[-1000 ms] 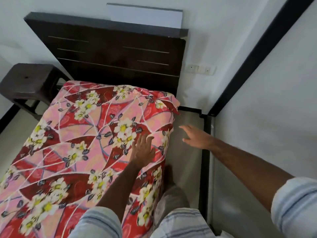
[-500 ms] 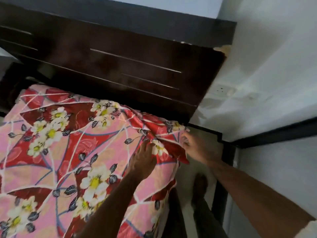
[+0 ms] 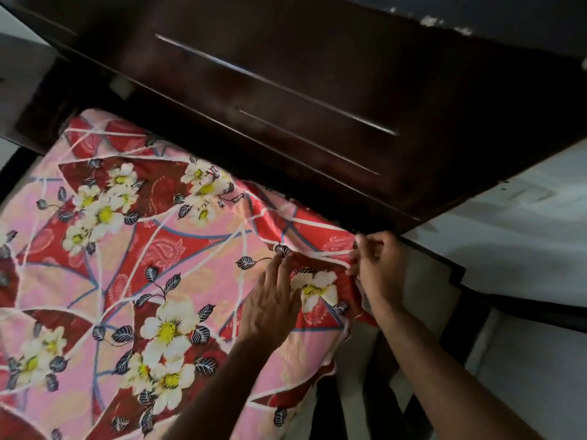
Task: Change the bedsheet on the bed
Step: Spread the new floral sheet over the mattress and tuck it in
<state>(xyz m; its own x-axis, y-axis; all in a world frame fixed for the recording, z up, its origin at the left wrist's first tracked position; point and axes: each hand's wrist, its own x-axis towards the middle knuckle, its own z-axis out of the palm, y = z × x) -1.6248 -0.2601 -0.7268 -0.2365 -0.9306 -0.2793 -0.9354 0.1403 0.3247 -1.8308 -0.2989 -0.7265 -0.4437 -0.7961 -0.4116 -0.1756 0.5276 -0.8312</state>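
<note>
A pink and red bedsheet [image 3: 133, 265] with white flowers covers the bed up to the dark wooden headboard [image 3: 286, 100]. My left hand [image 3: 271, 303] lies flat on the sheet near its top right corner, fingers straight and pressing the cloth. My right hand [image 3: 378, 271] is at that corner by the end of the headboard, its fingers curled round the sheet's edge, which bunches up between the two hands.
White wall [image 3: 524, 236] with a socket plate stands right of the bed. A narrow strip of pale floor [image 3: 425, 300] runs between bed and wall, bounded by a dark skirting line. My legs are dimly visible below the corner.
I have leaned in towards the headboard. My right hand went from reaching in the air beside the bed to gripping the sheet's corner, and my left hand slid up the sheet towards that corner.
</note>
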